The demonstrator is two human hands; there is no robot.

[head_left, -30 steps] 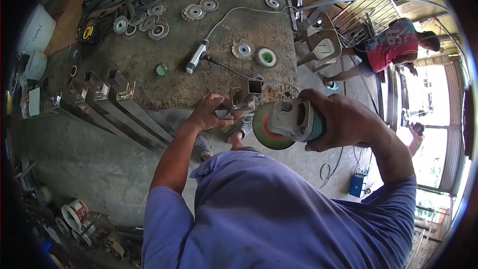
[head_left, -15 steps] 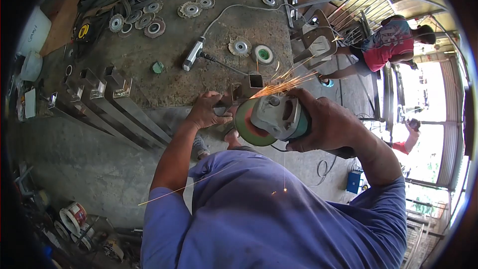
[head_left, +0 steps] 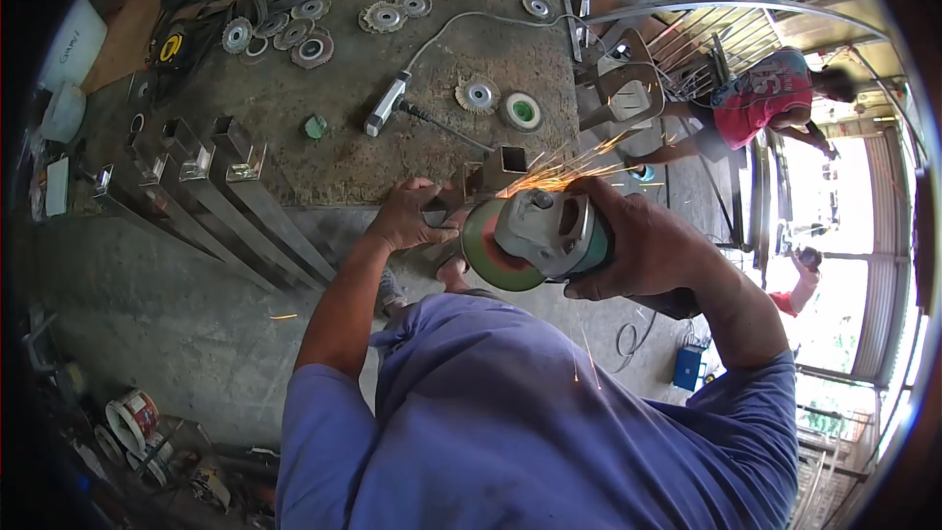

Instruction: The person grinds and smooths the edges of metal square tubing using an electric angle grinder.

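My right hand (head_left: 653,245) is wrapped round the body of an angle grinder (head_left: 543,226). The grinder's flat green-rimmed disc (head_left: 488,253) meets a square steel tube (head_left: 502,167) at the table edge, and orange sparks (head_left: 564,170) fly away to the upper right. On the left side of the disc, my left hand (head_left: 412,218) is closed on the steel tube, thumb and fingers bent round its near part. The disc and my fingers hide much of that tube.
Several square tubes with joined ends (head_left: 257,201) lean on the workbench (head_left: 324,49) at left. Flap discs (head_left: 478,93), a green-and-white disc (head_left: 522,111) and a power socket (head_left: 388,106) on a cord lie on it. A person in a red shirt (head_left: 765,98) works at right.
The sparks fan out more widely around the tube. Both hands and the grinder keep nearly the same place, while the view has shifted slightly. The person at right has moved their arms.
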